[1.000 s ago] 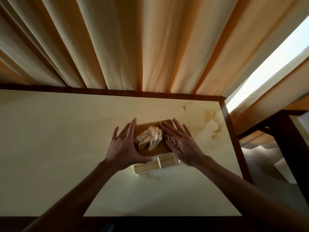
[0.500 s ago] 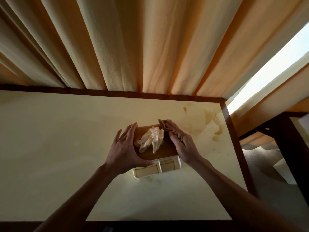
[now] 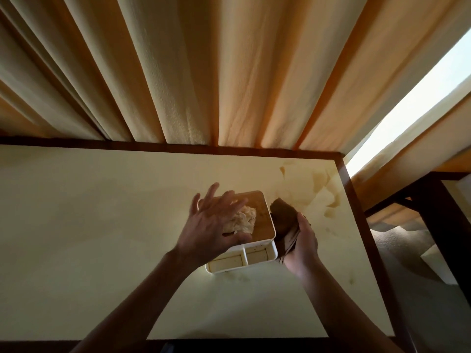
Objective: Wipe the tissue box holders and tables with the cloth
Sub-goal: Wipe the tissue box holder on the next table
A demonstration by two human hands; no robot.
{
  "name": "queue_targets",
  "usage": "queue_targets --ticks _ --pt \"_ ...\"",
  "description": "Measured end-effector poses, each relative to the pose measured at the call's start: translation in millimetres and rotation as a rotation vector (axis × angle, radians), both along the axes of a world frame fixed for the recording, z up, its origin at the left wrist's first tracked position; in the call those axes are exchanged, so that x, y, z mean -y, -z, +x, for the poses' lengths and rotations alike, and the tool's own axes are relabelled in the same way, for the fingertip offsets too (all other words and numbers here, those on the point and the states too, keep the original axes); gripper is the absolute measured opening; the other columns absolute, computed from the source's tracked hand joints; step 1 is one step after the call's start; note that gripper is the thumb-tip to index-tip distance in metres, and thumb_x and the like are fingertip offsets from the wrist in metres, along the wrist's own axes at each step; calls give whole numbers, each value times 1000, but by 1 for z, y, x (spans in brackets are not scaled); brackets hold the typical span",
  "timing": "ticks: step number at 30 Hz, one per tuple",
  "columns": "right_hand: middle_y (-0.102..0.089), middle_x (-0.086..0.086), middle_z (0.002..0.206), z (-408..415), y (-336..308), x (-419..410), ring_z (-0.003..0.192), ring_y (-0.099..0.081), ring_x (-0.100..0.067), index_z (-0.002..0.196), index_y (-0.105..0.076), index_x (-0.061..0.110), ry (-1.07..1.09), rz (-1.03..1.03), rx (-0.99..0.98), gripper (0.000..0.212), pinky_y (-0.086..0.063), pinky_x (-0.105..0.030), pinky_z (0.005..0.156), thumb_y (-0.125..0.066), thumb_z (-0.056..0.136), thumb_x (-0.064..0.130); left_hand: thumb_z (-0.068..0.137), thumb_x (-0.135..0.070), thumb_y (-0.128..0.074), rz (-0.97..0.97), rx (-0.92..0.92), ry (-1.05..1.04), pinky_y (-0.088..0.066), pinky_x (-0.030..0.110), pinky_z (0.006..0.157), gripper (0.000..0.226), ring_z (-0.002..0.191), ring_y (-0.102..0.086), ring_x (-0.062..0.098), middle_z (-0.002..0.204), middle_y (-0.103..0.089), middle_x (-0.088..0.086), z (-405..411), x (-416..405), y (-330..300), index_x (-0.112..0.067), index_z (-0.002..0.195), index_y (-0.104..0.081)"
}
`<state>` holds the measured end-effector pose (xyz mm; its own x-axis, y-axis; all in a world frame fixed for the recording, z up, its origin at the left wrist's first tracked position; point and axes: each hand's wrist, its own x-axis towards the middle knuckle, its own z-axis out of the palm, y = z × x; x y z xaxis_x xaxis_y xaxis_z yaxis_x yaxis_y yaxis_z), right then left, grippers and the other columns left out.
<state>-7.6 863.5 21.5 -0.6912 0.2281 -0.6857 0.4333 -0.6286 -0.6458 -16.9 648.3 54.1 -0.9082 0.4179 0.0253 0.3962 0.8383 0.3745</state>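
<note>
The right hand [image 3: 302, 247], clamped on the cloth [image 3: 284, 225], has left the lid for the tissue box holder [image 3: 265, 253] side at 3 o'clock; left hand [image 3: 212, 226] now spread flat on top

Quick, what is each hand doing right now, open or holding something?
Left hand: open, fingers spread over the tissue box holder.
Right hand: gripping the brown cloth against the holder's right side.

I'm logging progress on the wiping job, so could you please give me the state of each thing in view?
White tissue box holder with wooden lid: upright on the table, lid on, tissue sticking out.
Crumpled white tissue: protruding from the lid.
Dark brown cloth: bunched, against the holder's right side.
Left hand: fingers spread over the lid.
Right hand: gripping the cloth.
Cream table with dark wooden edge: stained near its right corner.
</note>
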Motion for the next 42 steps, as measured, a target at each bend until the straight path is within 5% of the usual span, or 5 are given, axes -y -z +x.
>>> queue_targets --ticks 4,16,24,32,42 --pt "-71 -18 108 5 -6 1 99 -67 -36 111 -63 16 -23 16 19 32 -53 -47 82 -42 105 39 88 -61 -34 -51 -69 140 -44 52 98 54 123 -47 23 125 -61 -5 -11 -9 -5 -35 129 -59" --pt "-74 -16 96 4 -9 3 89 -70 -33 110 -63 14 -70 36 4 31 -56 -45 78 -45 104 39 98 -47 -47 -85 70 50 -35 40 99 35 116 -38 14 120 -53 -3 -25 -27 -14 -29 121 -66" --pt "-74 -17 107 7 -7 0 98 -70 -36 120 -60 15 -75 27 28 32 -56 -49 83 -45 104 38 62 -75 -46 52 115 -66 -42 34 95 93 110 -35 12 120 -45 -5 -11 29 -12 -30 144 -41" --pt "-73 -18 111 5 -8 7 95 -71 -33 123 -61 12 -91 17 34 36 -56 -41 72 -44 105 37 85 -15 -67 170 134 -61 -53 32 81 48 96 -62 18 115 -67 4 -14 17 -14 -16 132 -57" --pt "-69 -22 118 14 -7 5 108 -68 -39 127 -58 10 -64 28 57 38 -56 -47 85 -46 104 37 85 -18 -71 110 -41 -138 -40 26 68 11 87 -54 19 97 -64 6 -11 -1 -5 -13 96 -73"
